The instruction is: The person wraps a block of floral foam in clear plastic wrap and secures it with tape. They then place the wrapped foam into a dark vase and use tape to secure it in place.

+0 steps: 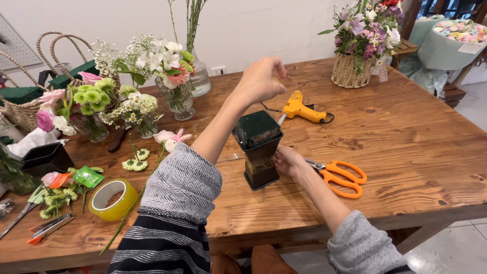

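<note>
1. Setting: I look down on a brown wooden plank surface [406, 147] set against a white wall, crowded with flowers at its left and far edges.
2. Central object: a small dark square flower container filled with a block of dark green floral foam [257, 148] stands upright near the middle of the surface, close to the near edge.
3. Right hand [287, 161]: it rests against the container's right side low down, its fingers curled onto the wall and steadying it.
4. Left hand [260, 80]: it is raised above the foam, clear of it, fingers pinched together; I cannot tell what, if anything, they hold.
5. Orange-handled scissors [339, 176] lie flat just right of the right hand.
6. A yellow glue gun [300, 109] lies behind the container, its nozzle pointing towards the foam.
7. A yellow-cored roll of clear tape [112, 199] lies to the left, near the front edge.
8. Glass vases of white, green and pink flowers [144, 83] stand at the far left, with loose cut blooms lying in front of them.
9. A woven wicker basket of purple and white flowers [357, 48] stands at the far right corner.
</note>
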